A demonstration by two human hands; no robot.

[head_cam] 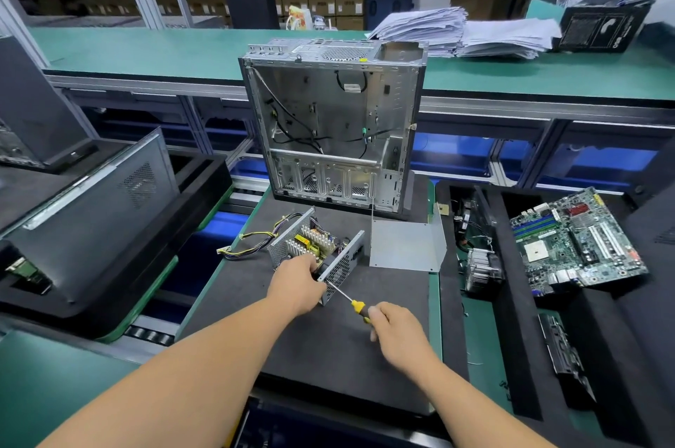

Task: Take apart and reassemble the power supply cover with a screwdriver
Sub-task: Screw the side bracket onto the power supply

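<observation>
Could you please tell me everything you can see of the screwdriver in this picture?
The screwdriver has a thin bare metal shaft and a yellow-and-black handle. The right hand grips the handle's rear; the tip meets the perforated end panel of the open power supply, steadied by the left hand. It lies low and slanted above the dark mat.

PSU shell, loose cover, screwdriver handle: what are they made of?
PSU shell: looks like bare sheet metal, matte grey, with punched vent holes. Cover: same dull grey sheet metal, folded edge, no paint. Screwdriver handle: probably plastic or rubber, glossy yellow with black.
</observation>
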